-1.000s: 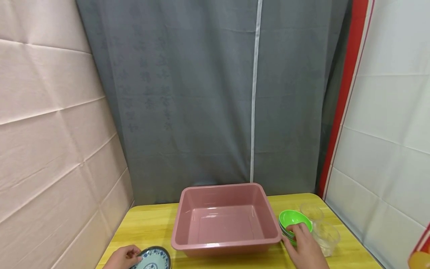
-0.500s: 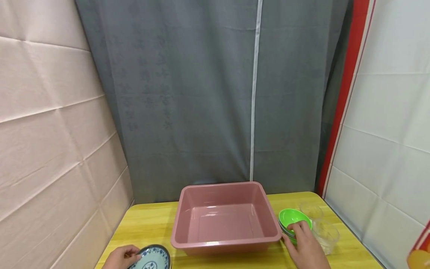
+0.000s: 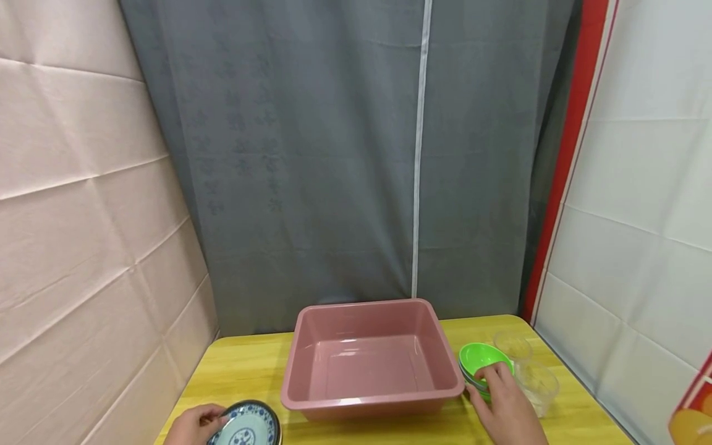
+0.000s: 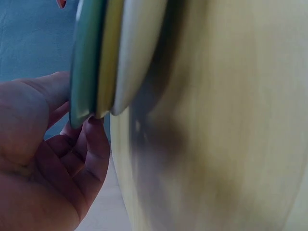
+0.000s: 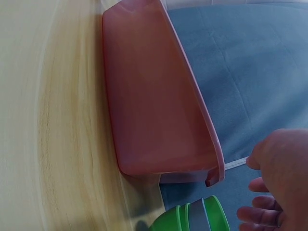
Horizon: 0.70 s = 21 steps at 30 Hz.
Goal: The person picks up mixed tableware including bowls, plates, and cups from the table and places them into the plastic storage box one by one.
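My left hand (image 3: 191, 425) pinches the rim of a blue-and-white patterned plate (image 3: 253, 425) at the table's front left. This plate tops a stack; in the left wrist view its teal edge (image 4: 86, 72) lies against a yellow plate (image 4: 109, 57) and a white plate (image 4: 139, 48). The thumb reaches over the top face, and a fingertip touches the rims from below. On the right, my right hand (image 3: 507, 405) hovers with loosely bent fingers over a bright green bowl (image 3: 481, 355). Under that bowl nest a grey bowl (image 5: 198, 216) and more green ones; a gap shows between fingers and rim.
A pink rectangular basin (image 3: 364, 402) stands mid-table, between the plates and the bowls. Clear cups (image 3: 539, 383) stand to the right of the bowls. The yellow wooden table (image 3: 250, 361) is bounded by a grey curtain (image 3: 311, 185) behind and pale cloth at both sides.
The whole head view has shifted slightly up and left. Both hands keep nearly the same place at the plates and the bowls.
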### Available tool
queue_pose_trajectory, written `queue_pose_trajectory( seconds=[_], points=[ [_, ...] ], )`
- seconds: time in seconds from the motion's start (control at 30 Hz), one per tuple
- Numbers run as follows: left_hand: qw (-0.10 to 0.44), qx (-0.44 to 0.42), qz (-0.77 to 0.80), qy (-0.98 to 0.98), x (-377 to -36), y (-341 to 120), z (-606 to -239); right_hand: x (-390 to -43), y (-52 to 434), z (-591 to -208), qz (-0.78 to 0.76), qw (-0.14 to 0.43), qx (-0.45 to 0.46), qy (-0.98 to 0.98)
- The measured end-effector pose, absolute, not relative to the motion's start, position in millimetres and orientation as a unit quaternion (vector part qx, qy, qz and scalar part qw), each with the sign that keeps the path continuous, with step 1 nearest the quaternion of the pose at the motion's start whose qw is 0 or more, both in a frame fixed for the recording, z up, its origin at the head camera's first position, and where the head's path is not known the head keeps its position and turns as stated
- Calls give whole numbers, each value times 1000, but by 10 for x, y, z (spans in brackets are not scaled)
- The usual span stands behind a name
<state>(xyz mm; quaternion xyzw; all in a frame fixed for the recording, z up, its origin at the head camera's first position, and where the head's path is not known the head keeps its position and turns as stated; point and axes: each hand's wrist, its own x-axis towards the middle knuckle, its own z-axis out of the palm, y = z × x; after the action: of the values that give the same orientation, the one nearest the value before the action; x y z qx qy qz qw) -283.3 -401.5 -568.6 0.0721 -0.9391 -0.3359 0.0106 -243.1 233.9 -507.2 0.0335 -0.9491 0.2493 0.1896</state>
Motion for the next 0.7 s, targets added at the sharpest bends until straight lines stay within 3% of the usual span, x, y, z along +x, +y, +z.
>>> queue_pose_trajectory(
  seconds=[0.27, 0.7],
  points=[
    [38, 77, -365, -927, -2818, -3995, -5603, -2423, 2348, -5055, 256, 184, 34, -949],
    [22, 98, -442, -891, -2725, -4110, -5528, -2449, 2477, -5027, 323, 121, 6, -939]
  ],
)
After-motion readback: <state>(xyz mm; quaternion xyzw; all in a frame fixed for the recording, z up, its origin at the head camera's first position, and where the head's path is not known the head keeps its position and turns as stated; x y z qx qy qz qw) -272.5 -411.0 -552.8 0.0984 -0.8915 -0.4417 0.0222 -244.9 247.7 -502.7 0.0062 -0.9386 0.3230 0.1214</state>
